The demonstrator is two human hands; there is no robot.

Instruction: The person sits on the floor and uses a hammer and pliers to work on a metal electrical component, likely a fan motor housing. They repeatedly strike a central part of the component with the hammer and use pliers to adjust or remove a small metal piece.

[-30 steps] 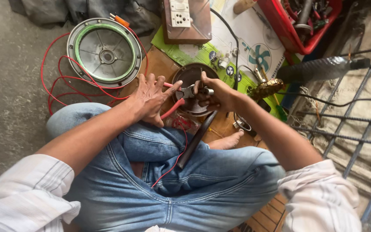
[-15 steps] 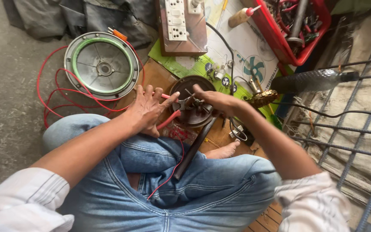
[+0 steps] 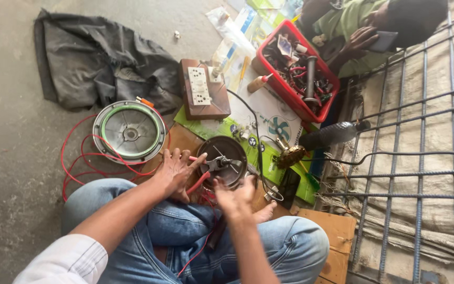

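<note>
Since the earlier frames the view had tipped upward, bringing in a crumpled dark cloth (image 3: 106,58) and another person's hand on a phone at the top right; the right hand (image 3: 236,197) had come off the dark round motor housing (image 3: 222,158) and hung just above it, blurred, fingers spread and holding nothing. The left hand (image 3: 177,172) lay beside the housing on its left, fingers fanned out loosely over the red-handled pliers (image 3: 208,171), whose steel jaws sat on the housing's centre; whether it truly gripped the handles I could not tell; it looked more like resting than squeezing.

Judging by this, the step in hand was work with the pliers at the hub of the housing, which sat on a wooden board just in front of the crossed legs in blue denim. A next move would call for a firm closing of the left hand on the handles and the right hand steadying the housing's rim, since the smooth round metal could turn.

A second round cover (image 3: 129,131), grey metal with a green ring, lay well apart to the left, looped by thin red wire (image 3: 80,163); a wooden switch board (image 3: 203,89) stood behind; a red plastic tray (image 3: 290,94) held tangled tools and wires; rusty steel bars (image 3: 416,158) crossed the right side.
</note>
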